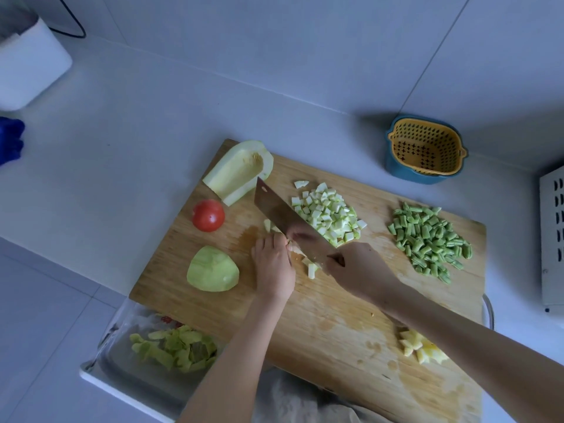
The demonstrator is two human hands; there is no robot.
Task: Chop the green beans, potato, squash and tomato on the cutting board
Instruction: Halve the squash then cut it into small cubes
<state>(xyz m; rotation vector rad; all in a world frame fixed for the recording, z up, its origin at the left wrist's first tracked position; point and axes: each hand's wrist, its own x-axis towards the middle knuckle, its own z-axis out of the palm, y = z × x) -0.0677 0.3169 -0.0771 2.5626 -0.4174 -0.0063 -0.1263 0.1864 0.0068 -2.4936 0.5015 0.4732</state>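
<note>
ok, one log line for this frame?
step: dicing | left hand: holds squash strip | right hand: grips cleaver | chopped: green beans, potato cubes | uncut: tomato, squash half

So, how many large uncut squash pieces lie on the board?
2: a pale hollowed squash half at the far-left corner; a peeled light-green squash chunk at the left edge.

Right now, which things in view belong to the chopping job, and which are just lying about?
Job: cutting board, cleaver in right hand, squash strip under left hand, diced squash, squash half, peeled squash chunk, tomato, chopped green beans, yellow cubes, likely potato.
Idle: yellow colander, peelings in tray, white tub, blue object.
</note>
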